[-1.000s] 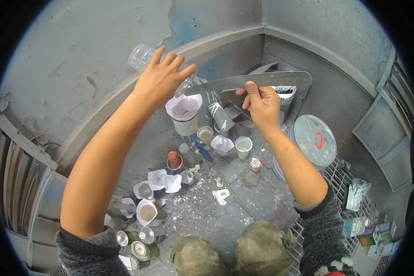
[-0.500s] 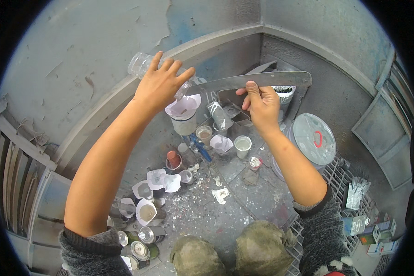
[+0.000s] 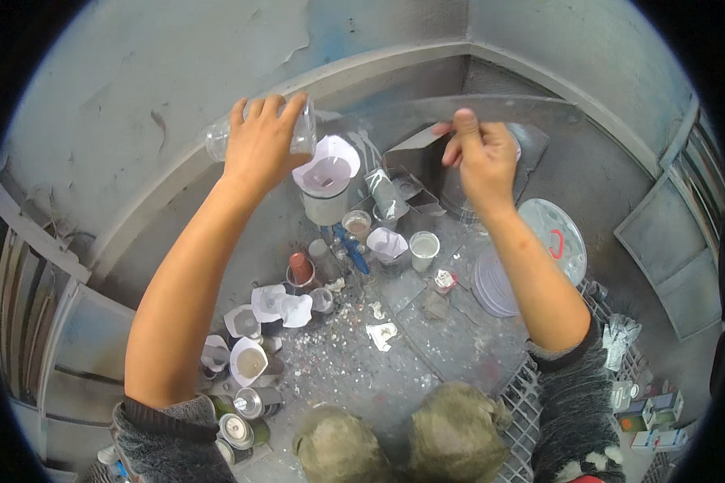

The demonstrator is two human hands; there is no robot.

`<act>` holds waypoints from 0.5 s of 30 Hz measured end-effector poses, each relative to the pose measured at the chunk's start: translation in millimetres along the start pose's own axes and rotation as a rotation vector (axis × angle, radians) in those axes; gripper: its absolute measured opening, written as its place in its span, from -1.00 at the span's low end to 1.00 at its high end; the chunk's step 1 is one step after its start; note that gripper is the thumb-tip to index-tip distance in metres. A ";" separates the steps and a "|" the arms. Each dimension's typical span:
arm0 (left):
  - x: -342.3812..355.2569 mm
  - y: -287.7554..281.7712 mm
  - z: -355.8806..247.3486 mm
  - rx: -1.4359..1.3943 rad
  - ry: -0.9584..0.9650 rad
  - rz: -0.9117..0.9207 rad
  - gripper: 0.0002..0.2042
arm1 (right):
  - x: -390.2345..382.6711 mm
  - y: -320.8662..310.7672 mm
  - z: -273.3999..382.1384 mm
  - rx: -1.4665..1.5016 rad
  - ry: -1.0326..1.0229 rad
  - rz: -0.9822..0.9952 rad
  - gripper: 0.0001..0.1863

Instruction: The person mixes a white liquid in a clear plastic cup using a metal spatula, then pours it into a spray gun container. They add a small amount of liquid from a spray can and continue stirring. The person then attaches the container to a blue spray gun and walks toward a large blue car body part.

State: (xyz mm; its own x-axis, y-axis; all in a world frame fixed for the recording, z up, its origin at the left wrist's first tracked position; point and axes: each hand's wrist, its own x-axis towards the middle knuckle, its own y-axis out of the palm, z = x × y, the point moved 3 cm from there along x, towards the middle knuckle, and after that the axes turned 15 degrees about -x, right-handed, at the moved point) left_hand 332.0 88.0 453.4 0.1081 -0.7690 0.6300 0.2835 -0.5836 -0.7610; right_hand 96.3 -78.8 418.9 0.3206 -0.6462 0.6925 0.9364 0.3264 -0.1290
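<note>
My left hand (image 3: 258,149) is closed around a clear plastic cup (image 3: 304,129), held on its side above the floor, its wider end toward the right. My right hand (image 3: 485,165) pinches a long flat grey strip (image 3: 540,110), like a metal ruler, between thumb and fingers. Motion blurs the strip; its left end reaches close to the cup. Below and between the hands stands a pail (image 3: 325,208), topped by a white paper cone strainer (image 3: 340,154) with greyish liquid or residue inside. A blue-handled spray gun (image 3: 350,248) lies in front of the pail.
Several small cups stand nearby, including a white-rimmed cup (image 3: 424,249) and one holding a reddish piece (image 3: 300,270). Used paper strainers (image 3: 280,306) and cans (image 3: 238,431) line the left. A round lidded drum (image 3: 568,241) is at right, beside floor grating (image 3: 517,410).
The cup has moved slightly left and levelled out, away from over the strainer. The strip has swung upward with my right hand, which moved a little right.
</note>
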 end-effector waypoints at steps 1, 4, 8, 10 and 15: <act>-3.4 0.5 3.7 -0.050 -0.065 -0.020 -0.11 | 7.4 -1.1 10.4 -0.067 -0.060 0.030 -0.46; -19.2 2.9 14.4 -0.295 -0.221 -0.107 -0.08 | 26.3 11.9 42.9 -0.152 -0.194 0.090 -0.46; -71.0 12.2 20.8 -0.697 -0.321 -0.264 -0.08 | 33.2 69.6 75.4 -0.076 -0.301 0.393 -0.54; -119.7 20.3 14.7 -0.892 -0.285 -0.345 -0.09 | 20.5 112.4 77.9 -0.099 -0.397 0.586 -0.39; -311.1 94.2 -61.0 -1.255 -0.742 -0.205 0.05 | -107.6 195.9 15.8 -0.177 -0.522 1.045 -0.65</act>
State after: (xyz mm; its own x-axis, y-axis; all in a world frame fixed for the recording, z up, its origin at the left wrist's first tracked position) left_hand 266.9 256.4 176.3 0.7318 -0.5660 0.3796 -0.5985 -0.8002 -0.0394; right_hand 243.0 65.6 330.3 0.8841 0.2516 0.3937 0.2742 0.4030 -0.8732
